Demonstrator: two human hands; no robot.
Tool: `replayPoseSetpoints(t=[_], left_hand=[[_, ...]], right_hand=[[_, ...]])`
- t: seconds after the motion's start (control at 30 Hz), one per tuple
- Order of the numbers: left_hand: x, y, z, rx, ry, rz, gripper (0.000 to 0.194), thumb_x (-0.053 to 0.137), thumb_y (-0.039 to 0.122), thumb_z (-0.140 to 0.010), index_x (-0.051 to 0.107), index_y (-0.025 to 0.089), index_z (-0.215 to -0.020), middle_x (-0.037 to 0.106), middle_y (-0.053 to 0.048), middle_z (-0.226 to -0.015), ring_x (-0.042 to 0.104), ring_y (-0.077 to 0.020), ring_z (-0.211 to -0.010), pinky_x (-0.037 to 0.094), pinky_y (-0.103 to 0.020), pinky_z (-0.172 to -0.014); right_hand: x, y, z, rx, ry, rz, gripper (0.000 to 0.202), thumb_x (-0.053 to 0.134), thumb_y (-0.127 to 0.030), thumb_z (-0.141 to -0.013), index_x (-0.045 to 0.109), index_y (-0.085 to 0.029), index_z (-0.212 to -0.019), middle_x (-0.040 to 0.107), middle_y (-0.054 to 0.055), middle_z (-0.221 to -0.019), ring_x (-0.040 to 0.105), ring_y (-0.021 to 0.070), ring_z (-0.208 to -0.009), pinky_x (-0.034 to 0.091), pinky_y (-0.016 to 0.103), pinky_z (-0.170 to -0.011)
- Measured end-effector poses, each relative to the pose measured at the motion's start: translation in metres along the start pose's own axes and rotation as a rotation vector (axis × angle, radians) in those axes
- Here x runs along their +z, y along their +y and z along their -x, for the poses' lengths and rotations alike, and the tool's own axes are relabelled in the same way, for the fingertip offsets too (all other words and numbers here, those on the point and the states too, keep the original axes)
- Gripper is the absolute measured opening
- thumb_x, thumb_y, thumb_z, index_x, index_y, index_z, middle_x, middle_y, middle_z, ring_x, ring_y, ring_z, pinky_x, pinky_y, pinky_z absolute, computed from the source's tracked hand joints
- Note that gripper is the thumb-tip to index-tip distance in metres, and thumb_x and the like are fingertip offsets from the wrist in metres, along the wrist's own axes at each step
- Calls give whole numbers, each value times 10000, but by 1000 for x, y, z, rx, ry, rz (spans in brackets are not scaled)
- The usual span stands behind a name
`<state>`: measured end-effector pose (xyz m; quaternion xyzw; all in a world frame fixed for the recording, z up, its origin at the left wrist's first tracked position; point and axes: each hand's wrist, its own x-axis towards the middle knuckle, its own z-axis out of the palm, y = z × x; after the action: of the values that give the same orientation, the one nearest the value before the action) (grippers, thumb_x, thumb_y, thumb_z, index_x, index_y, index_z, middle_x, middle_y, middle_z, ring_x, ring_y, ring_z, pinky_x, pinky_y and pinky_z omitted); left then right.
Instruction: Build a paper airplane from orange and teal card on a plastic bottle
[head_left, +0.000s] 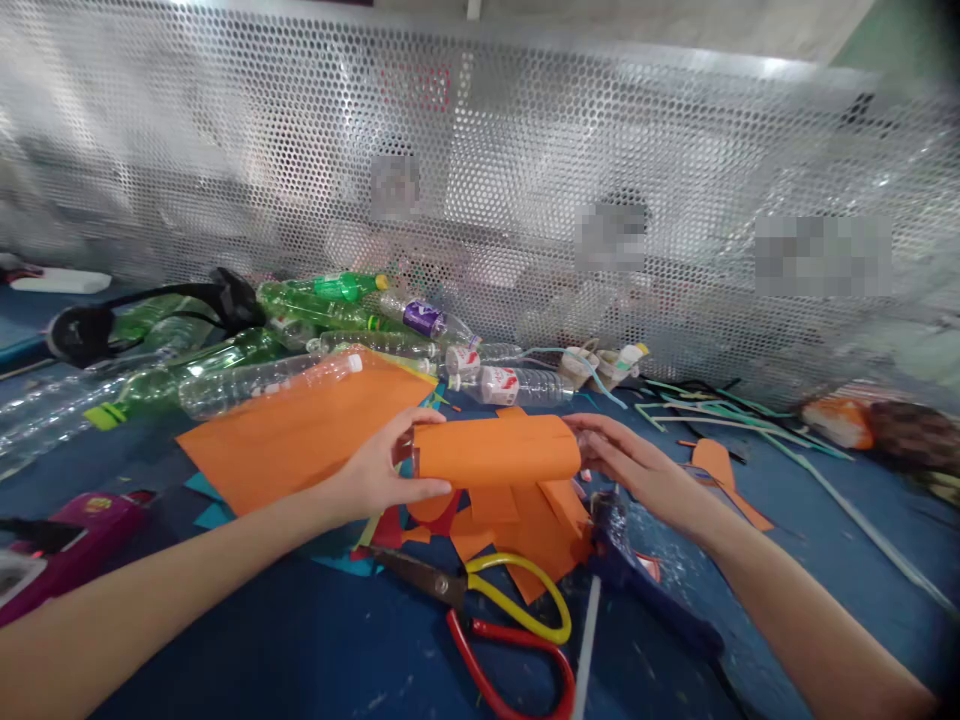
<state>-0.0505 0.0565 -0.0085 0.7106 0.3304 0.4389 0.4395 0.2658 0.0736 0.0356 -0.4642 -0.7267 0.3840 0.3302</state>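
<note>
A plastic bottle wrapped in orange paper [496,450] lies sideways in the air between my hands. My left hand [394,465] grips its left end, thumb below and fingers above. At the other end, the fingers of my right hand [626,462] close around the clear narrow tip, which they partly cover. Beneath are orange paper scraps [536,530] with some red and blue pieces. Scissors [454,590] with one yellow and one red handle lie nearer to me, blades apart. A dark blue glue gun [649,585] rests below my right hand.
Clear and green plastic bottles [270,385] crowd the back left, beside black headphones [150,310]. A large orange sheet [300,430] lies under some of them. Thin plastic strips [780,420] spread at right. A purple device [75,540] sits at left. A perforated metal screen [510,150] stands behind.
</note>
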Motion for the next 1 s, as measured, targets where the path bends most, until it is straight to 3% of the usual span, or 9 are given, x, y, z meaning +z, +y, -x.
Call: replayPoseSetpoints(t=[0.27, 0.4, 0.53, 0.7, 0.87, 1.0], left_hand=[[-1, -8, -1, 79, 4, -35, 578, 670, 215, -718, 364, 248, -1207, 377, -93, -1259, 447, -259, -1145, 417, -395, -928], [-3, -7, -5, 116, 77, -81, 626, 729, 241, -654, 393, 225, -1183, 379, -102, -1263, 384, -287, -1205, 393, -408, -952], [-3, -1, -7, -5, 81, -13, 532, 699, 257, -681, 427, 233, -1137, 412, -84, -1245, 476, -247, -1103, 441, -391, -885], [0, 1, -6, -96, 93, 88, 563, 727, 258, -632, 418, 231, -1103, 461, -60, -1167, 534, -218, -1001, 468, -377, -835], [-1, -1, -3, -14, 73, -72, 574, 722, 285, -646, 413, 226, -1126, 473, -67, -1164, 483, -248, -1094, 408, -410, -922], [-3, -5, -3, 26, 58, -214, 604, 732, 325, -641, 407, 225, -1140, 458, -80, -1173, 452, -275, -1137, 373, -450, -961]], right_hand=[[4, -11, 4, 60, -4, 35, 371, 450, -475, -857, 508, -283, -1170, 601, 60, -1148, 613, 217, -951, 509, 376, -834], [7, -10, 5, 34, -5, 49, 377, 423, -472, -875, 491, -275, -1189, 601, 66, -1138, 596, 223, -994, 477, 403, -884], [8, -8, 4, 9, 22, 19, 357, 429, -462, -879, 487, -280, -1180, 578, 60, -1175, 603, 213, -984, 475, 398, -890], [9, -9, 6, 11, 29, -68, 394, 474, -445, -862, 434, -306, -1229, 501, 55, -1279, 581, 212, -1033, 476, 396, -903], [12, -10, 7, 10, 0, -48, 558, 654, -393, -739, 430, -296, -1241, 519, 59, -1252, 559, 232, -1074, 464, 414, -932], [15, -8, 6, 39, 3, -61, 556, 690, -368, -702, 466, -274, -1202, 566, 48, -1167, 571, 223, -1055, 480, 391, -921]])
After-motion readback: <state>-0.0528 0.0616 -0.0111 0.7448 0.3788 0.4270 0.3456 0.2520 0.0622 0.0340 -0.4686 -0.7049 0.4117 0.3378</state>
